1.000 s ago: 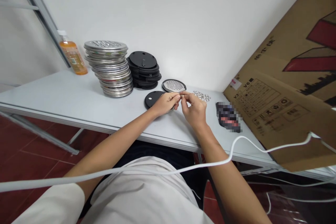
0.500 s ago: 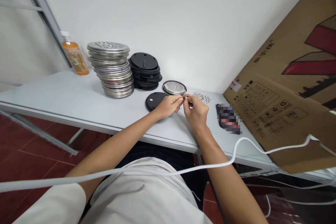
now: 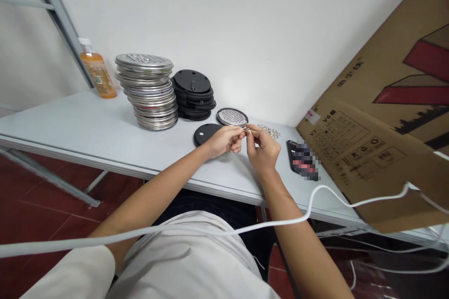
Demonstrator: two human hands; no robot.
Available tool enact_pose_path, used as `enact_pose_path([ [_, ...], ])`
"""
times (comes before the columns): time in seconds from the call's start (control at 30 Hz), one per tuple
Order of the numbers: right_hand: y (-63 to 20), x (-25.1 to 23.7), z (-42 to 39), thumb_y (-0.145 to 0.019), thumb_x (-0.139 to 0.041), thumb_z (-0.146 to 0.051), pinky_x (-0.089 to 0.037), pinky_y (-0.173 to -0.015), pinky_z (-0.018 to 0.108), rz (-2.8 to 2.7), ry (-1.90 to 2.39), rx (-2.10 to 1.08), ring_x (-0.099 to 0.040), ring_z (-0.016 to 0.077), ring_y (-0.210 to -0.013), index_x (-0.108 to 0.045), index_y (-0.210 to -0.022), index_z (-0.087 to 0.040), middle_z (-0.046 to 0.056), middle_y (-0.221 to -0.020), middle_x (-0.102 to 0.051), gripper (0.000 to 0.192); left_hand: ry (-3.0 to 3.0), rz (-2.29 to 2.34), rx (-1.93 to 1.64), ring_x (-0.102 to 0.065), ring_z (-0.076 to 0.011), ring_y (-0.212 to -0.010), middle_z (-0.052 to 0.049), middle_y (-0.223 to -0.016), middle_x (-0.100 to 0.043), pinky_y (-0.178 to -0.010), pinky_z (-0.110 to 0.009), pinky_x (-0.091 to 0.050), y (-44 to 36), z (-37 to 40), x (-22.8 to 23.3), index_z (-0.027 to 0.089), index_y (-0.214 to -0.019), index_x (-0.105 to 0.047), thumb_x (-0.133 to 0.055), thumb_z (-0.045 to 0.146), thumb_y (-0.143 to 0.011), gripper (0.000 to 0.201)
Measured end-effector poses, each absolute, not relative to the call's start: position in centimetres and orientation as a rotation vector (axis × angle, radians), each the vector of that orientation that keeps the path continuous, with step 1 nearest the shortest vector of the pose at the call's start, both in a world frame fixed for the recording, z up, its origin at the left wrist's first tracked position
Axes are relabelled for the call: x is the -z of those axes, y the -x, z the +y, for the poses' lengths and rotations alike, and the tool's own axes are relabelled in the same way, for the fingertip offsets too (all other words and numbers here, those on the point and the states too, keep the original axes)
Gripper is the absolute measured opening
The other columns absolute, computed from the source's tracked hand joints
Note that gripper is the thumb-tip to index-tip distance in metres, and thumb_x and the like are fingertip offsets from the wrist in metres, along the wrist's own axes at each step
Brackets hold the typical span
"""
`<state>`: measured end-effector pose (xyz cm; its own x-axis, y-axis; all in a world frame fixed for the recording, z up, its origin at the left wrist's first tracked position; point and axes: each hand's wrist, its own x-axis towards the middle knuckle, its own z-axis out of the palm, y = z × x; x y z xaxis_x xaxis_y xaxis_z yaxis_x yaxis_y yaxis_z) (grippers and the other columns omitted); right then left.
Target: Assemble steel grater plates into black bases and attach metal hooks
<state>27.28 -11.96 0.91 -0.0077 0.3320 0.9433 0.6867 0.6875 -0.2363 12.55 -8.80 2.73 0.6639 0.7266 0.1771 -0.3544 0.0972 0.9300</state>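
My left hand [image 3: 226,140] and my right hand [image 3: 262,147] meet above the front half of the table, fingertips pinched together. Between them is a small metal piece [image 3: 246,129], thin and shiny; its exact kind is too small to make out. Just behind my right hand lies a loose pile of small silvery metal pieces [image 3: 269,131]. A round black disc [image 3: 202,135] with a white dot lies flat, partly covered by my left hand. Behind my hands rests a round perforated metal plate [image 3: 232,117] with a black rim.
A tall stack of silvery round plates [image 3: 149,93] stands at left, beside stacked black discs [image 3: 193,96]. An orange bottle [image 3: 98,72] is farther left. At right are a phone [image 3: 301,161] and a large cardboard box [image 3: 372,140]. A white cable [image 3: 217,230] crosses in front of me.
My fingers have shifted slightly around the small metal piece, which now shows more between the fingertips. The left hand's lower fingers have loosened a little. The camera view has moved slightly.
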Motion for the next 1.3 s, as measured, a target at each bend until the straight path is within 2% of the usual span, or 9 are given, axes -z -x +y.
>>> enact_pose_path([
  [0.4, -27.2, -1.2, -12.3, -0.095, -0.055, -0.022, -0.06, -0.066, 0.032, -1.592, 0.871, 0.32, -0.072, 0.0188, -0.08, -0.059, -0.082, -0.023, 0.009, -0.096, -0.076, 0.014, -1.199, 0.312, -0.672, -0.046, -0.0112, -0.045, 0.003, -0.046, -0.041, -0.054, -0.024, -0.041, -12.5, -9.6, -3.3, 0.018, -0.065, -0.043, -0.045, 0.032, -0.098, 0.036],
  [0.57, -27.3, -1.4, -12.2, -0.092, -0.06, -0.024, -0.061, -0.074, 0.038, -1.568, 0.891, 0.183, -0.07, 0.0229, -0.096, -0.06, -0.079, -0.022, 0.01, -0.096, -0.072, 0.013, -1.149, 0.356, -0.716, -0.041, -0.0102, -0.044, 0.003, -0.047, -0.037, -0.054, -0.023, -0.04, -12.5, -9.3, -3.1, 0.019, -0.062, -0.04, -0.039, 0.029, -0.099, 0.038],
  [0.67, -27.6, -1.3, -12.1, -0.09, -0.063, -0.026, -0.06, -0.074, 0.038, -1.596, 0.864, 0.054, -0.069, 0.0229, -0.095, -0.062, -0.079, -0.022, 0.01, -0.097, -0.07, 0.012, -1.12, 0.36, -0.724, -0.039, -0.0098, -0.045, 0.003, -0.048, -0.035, -0.054, -0.023, -0.039, -12.3, -9.2, -3.0, 0.019, -0.061, -0.04, -0.036, 0.027, -0.098, 0.038],
  [0.73, -27.6, -1.4, -12.1, -0.09, -0.065, -0.026, -0.059, -0.075, 0.038, -1.619, 0.825, -0.046, -0.069, 0.0226, -0.095, -0.064, -0.08, -0.021, 0.009, -0.097, -0.069, 0.011, -1.112, 0.349, -0.748, -0.037, -0.0091, -0.045, 0.004, -0.05, -0.033, -0.053, -0.023, -0.039, -12.3, -9.2, -2.9, 0.019, -0.061, -0.04, -0.038, 0.026, -0.097, 0.037],
  [0.83, -27.4, -1.5, -12.3, -0.089, -0.066, -0.026, -0.058, -0.082, 0.041, -1.626, 0.787, -0.111, -0.065, 0.0254, -0.106, -0.066, -0.079, -0.023, 0.008, -0.092, -0.067, 0.011, -1.101, 0.309, -0.812, -0.033, -0.0078, -0.046, 0.005, -0.055, -0.032, -0.051, -0.023, -0.036, -12.3, -9.3, -2.9, 0.018, -0.06, -0.04, -0.044, 0.024, -0.094, 0.034],
  [0.93, -27.1, -1.7, -12.4, -0.089, -0.065, -0.027, -0.057, -0.083, 0.039, -1.567, 0.791, -0.149, -0.063, 0.0257, -0.11, -0.064, -0.076, -0.022, 0.008, -0.091, -0.065, 0.014, -1.123, 0.268, -0.868, -0.038, -0.0085, -0.05, 0.003, -0.058, -0.037, -0.054, -0.024, -0.039, -12.3, -9.2, -2.8, 0.016, -0.063, -0.047, -0.05, 0.025, -0.091, 0.029],
  [1.03, -27.1, -1.6, -12.2, -0.093, -0.057, -0.026, -0.056, -0.072, 0.033, -1.477, 0.811, -0.268, -0.066, 0.0195, -0.086, -0.056, -0.071, -0.021, 0.005, -0.083, -0.063, 0.022, -1.25, 0.271, -0.901, -0.05, -0.0118, -0.06, 0.0, -0.061, -0.048, -0.066, -0.027, -0.044, -12.3, -8.9, -2.6, 0.013, -0.073, -0.059, -0.054, 0.032, -0.091, 0.027],
  [1.13, -27.2, -1.6, -12.0, -0.096, -0.051, -0.027, -0.05, -0.055, 0.027, -1.443, 0.822, -0.475, -0.057, 0.0127, -0.055, -0.048, -0.069, -0.021, -0.002, -0.065, -0.057, 0.027, -1.413, 0.322, -0.897, -0.055, -0.013, -0.067, -0.003, -0.067, -0.057, -0.07, -0.027, -0.044, -12.1, -8.6, -2.3, 0.011, -0.082, -0.065, -0.057, 0.044, -0.093, 0.036],
  [1.3, -26.8, -2.1, -12.4, -0.089, -0.066, -0.032, -0.044, -0.051, 0.023, -1.374, 0.811, -0.51, -0.054, 0.0106, -0.05, -0.055, -0.073, -0.019, -0.005, -0.057, -0.054, 0.024, -1.629, 0.411, -0.895, -0.056, -0.0108, -0.067, -0.005, -0.071, -0.063, -0.069, -0.024, -0.041, -11.6, -8.5, -2.3, 0.009, -0.083, -0.068, -0.059, 0.053, -0.091, 0.045],
])
